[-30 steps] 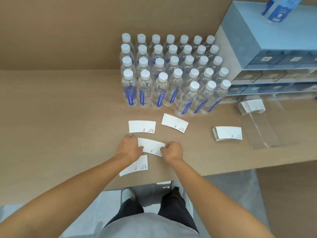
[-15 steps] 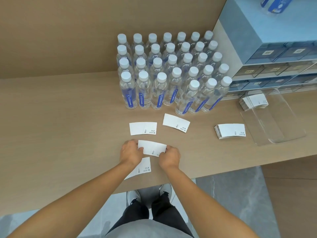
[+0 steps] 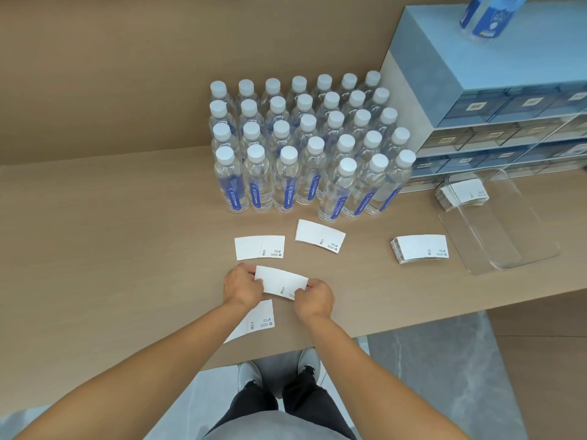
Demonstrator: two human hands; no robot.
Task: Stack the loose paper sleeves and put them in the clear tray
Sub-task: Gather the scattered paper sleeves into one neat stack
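Observation:
A white paper sleeve (image 3: 281, 282) is held by its two ends, my left hand (image 3: 241, 285) on the left end and my right hand (image 3: 313, 300) on the right end, just above the table. Another sleeve (image 3: 259, 319) lies under my left forearm near the front edge. Two more loose sleeves (image 3: 259, 247) (image 3: 319, 235) lie flat further back. A stack of sleeves (image 3: 419, 247) rests to the right, beside the clear tray (image 3: 508, 258). Inside the tray's far end sits a second stack of sleeves (image 3: 463, 193).
A block of several water bottles (image 3: 305, 154) with white caps stands behind the sleeves. A blue and grey drawer unit (image 3: 495, 100) stands at the back right with a bottle (image 3: 486, 14) on top. The table's front edge (image 3: 413, 322) runs close below my hands.
Both hands have lifted the held sleeve slightly off the table and squared it up; my right hand shifted a little right. The camera view tilted up and zoomed somewhat.

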